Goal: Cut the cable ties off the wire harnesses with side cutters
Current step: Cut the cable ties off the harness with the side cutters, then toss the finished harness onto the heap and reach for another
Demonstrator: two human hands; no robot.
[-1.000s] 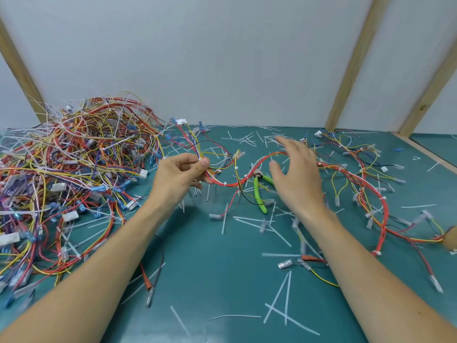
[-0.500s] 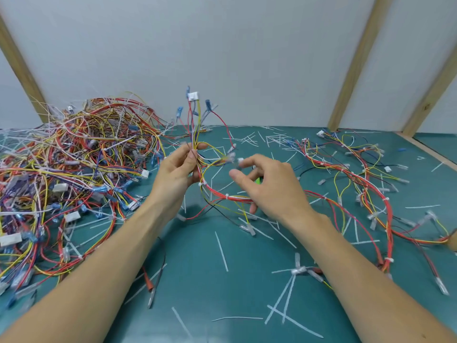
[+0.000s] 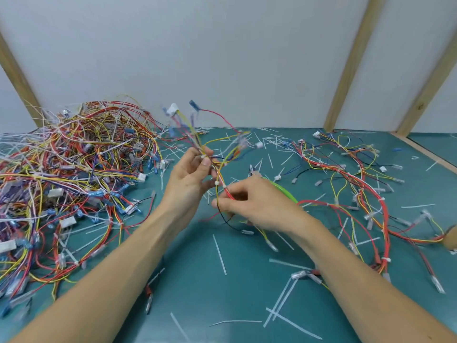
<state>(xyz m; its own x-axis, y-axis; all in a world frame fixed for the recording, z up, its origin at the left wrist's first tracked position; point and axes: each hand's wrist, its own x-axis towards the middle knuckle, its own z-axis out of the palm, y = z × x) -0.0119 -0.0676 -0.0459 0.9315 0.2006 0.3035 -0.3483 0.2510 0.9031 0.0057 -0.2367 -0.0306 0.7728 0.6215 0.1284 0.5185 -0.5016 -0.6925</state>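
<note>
Currently:
left hand (image 3: pixel 189 180): my fingers pinch the harness (image 3: pixel 217 169) just below its fanned ends, held up off the table (image 3: pixel 235 288)
right hand (image 3: pixel 257 206): my fingers curled round the harness lower down, near a white tie (image 3: pixel 224 186)
cutters (image 3: pixel 284 191): green handles behind my right hand, mostly hidden
pile (image 3: pixel 74 169): tangled harnesses, left
cut ties (image 3: pixel 219 254): scattered on table

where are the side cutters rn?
Head view, centre-right: the green-handled side cutters lie on the teal table, mostly hidden behind the right hand, which grips the wire harness, not the cutters.
</note>
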